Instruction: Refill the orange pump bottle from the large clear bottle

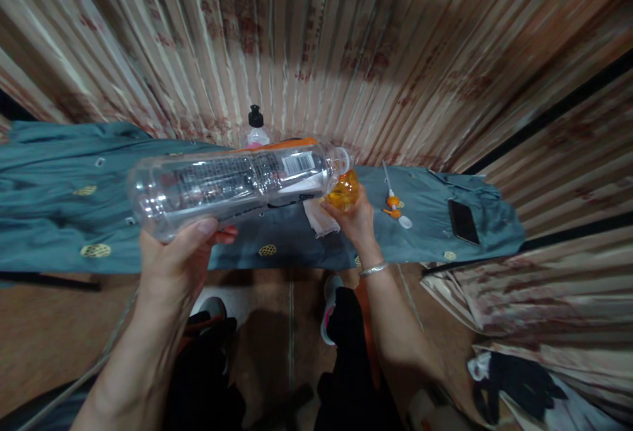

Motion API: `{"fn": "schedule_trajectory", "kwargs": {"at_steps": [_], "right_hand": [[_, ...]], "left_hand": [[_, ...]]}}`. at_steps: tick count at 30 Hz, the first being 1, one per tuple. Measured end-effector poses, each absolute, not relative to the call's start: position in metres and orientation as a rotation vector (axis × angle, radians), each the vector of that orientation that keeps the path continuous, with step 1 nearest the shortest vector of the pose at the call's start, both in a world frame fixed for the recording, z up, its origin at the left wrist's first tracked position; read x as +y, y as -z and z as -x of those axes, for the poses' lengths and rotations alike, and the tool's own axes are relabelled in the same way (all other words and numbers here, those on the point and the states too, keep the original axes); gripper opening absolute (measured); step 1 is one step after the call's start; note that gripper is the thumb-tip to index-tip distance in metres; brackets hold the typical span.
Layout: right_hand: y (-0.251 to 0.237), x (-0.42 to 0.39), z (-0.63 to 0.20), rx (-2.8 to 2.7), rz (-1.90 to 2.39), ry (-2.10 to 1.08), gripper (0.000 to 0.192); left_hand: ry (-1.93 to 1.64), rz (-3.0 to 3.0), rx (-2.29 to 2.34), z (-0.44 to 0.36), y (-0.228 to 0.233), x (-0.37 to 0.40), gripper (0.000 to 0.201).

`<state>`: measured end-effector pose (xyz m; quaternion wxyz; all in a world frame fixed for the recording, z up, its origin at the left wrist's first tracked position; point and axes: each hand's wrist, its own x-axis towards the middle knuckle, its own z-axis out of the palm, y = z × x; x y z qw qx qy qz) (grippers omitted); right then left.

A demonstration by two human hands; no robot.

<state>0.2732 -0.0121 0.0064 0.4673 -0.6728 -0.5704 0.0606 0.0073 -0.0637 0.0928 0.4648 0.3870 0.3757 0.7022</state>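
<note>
My left hand [173,259] grips a large clear plastic bottle [232,184] near its base and holds it almost horizontal, with its open neck pointing right. My right hand [352,220] holds a small bottle of orange-yellow liquid [343,190] right under that neck, together with a white tissue [319,218]. The mouth of the big bottle touches or nearly touches the small one. Both are held over a teal cloth-covered table [59,220].
An orange and white pump dispenser top [394,204] lies on the cloth to the right of my right hand. A black phone [463,221] lies further right. A small black-capped bottle [256,129] stands at the back by the striped curtain [346,35].
</note>
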Motion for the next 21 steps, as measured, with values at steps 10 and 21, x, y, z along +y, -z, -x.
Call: {"fn": "schedule_trajectory", "kwargs": {"at_steps": [10,21], "right_hand": [[-0.0115,-0.014,-0.271,-1.384,1.675,-0.182,0.072],[-0.0121,-0.0133,-0.2709,-1.376,1.691,-0.181,0.075]], "left_hand": [[-1.721,-0.973,0.93,-0.0076,-0.0936,-0.0632,0.009],[-1.727,-0.942,0.91,-0.0063,-0.0899,-0.062,0.014]]}}
